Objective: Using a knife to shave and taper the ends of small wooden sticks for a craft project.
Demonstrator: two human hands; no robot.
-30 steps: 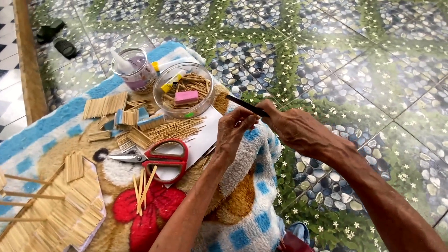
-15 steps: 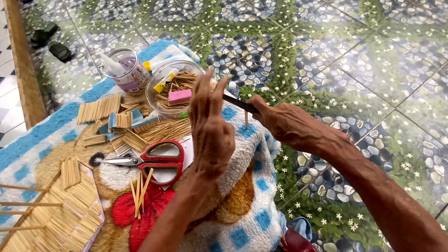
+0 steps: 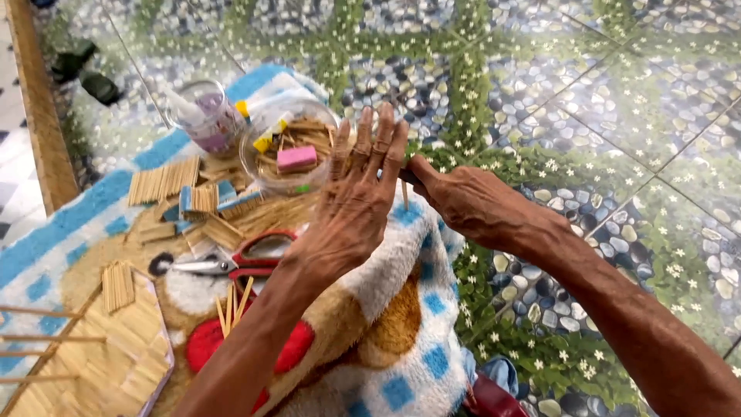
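Observation:
My left hand is raised over the blanket, back towards me, fingers straight and close together. A thin wooden stick hangs down by its index finger; the thumb side is hidden, so the grip is only partly visible. My right hand is closed just to the right, its thumb touching the left fingertips. It holds a dark tool, almost wholly hidden. Below the left wrist lie red-handled scissors and a few loose sticks.
A clear bowl holds sticks and a pink block. A plastic jar stands left of it. Stick bundles lie on the blanket; a woven stick panel sits bottom left. Pebble-patterned floor lies to the right.
My left hand has risen and straightened its fingers in front of the bowl. My right hand has drawn in against it, and the dark tool is now mostly hidden.

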